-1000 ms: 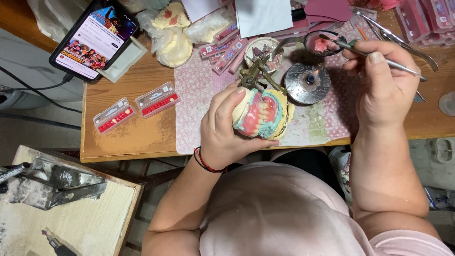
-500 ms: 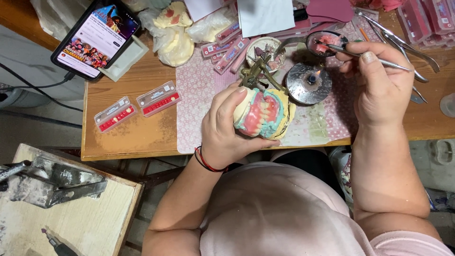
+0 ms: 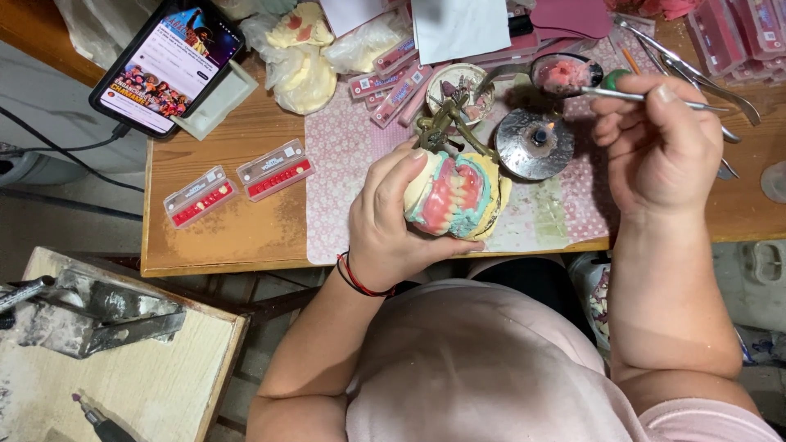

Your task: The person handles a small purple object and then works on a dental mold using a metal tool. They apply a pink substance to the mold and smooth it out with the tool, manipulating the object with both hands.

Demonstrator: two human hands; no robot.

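My left hand [image 3: 391,221] grips a denture model [image 3: 455,196] with pink gums and teeth on yellow plaster, mounted on a brass articulator [image 3: 446,123], held just above the table's front edge. My right hand [image 3: 655,143] holds a thin metal wax tool [image 3: 647,96], its tip reaching into a small round dish of pink wax [image 3: 565,75]. Between the hands, a round metal burner [image 3: 536,143] carries a small flame.
A wooden table [image 3: 229,225] carries a floral pink mat [image 3: 336,164], a phone [image 3: 168,61] on a stand, two boxes of red tooth strips [image 3: 237,184], plaster casts in bags [image 3: 303,57], pink trays and metal instruments [image 3: 696,69]. A wooden board with a metal clamp [image 3: 90,315] sits lower left.
My right hand has shifted left, bringing the tool's tip over the pink wax dish. The left hand and denture model stay almost still.
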